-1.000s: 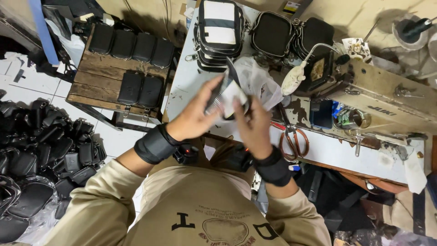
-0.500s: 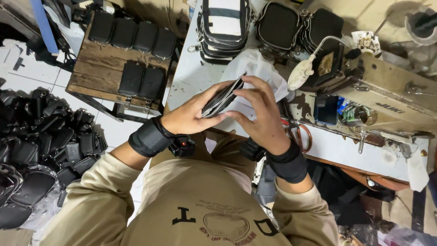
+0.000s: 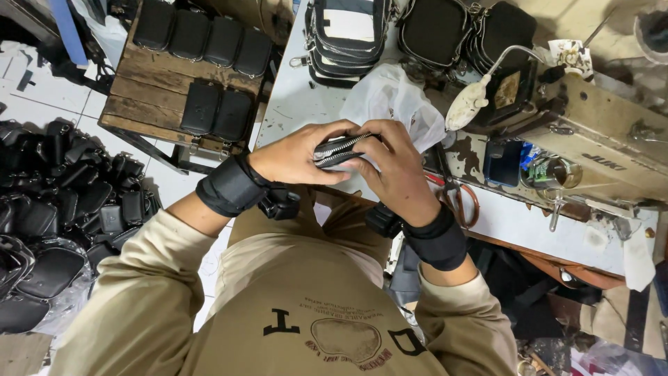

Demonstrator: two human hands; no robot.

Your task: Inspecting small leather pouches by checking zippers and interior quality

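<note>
Now lower, left hand (image 3: 296, 159) and right hand (image 3: 396, 170) clasping zipped pouch (image 3: 335, 150), seemingly flatter than before.

Bare table (image 3: 299, 104) left of the plastic bag (image 3: 393, 104); bags (image 3: 348, 31) block the back, sewing machine (image 3: 591, 146) blocks the right

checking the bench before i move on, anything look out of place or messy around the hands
Nothing near the hands looks damaged. The left hand and right hand grip a small zippered pouch. A crumpled clear plastic bag lies loose on the table, and black pouches are heaped on the floor.
</note>
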